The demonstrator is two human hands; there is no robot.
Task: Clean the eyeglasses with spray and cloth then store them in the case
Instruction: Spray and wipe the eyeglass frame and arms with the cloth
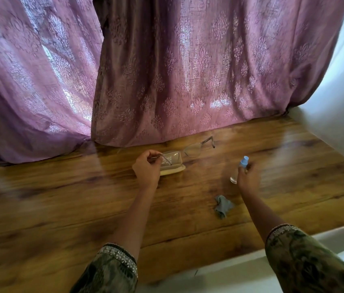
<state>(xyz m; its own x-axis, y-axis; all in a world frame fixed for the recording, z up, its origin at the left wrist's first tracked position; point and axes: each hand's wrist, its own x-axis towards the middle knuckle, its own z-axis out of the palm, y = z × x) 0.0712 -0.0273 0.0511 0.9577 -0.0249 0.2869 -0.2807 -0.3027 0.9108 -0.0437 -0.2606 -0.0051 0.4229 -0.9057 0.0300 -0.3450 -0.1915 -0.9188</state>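
Note:
The thin-framed eyeglasses [192, 149] hang over the wooden table [61, 197], unfolded. My left hand [147, 168] pinches one temple arm near its tip. Right under that hand lies the beige case [172, 163], open. My right hand [248, 178] grips a small clear spray bottle [242, 166] with a light blue cap, held upright just above the table to the right of the case. A crumpled grey cloth [223, 206] lies on the table between my forearms, nearer the right one.
A purple patterned curtain [167, 70] hangs down to the table's far edge, just behind the glasses. A white wall [340, 102] stands at the right. The table's near edge [251, 256] runs diagonally at lower right.

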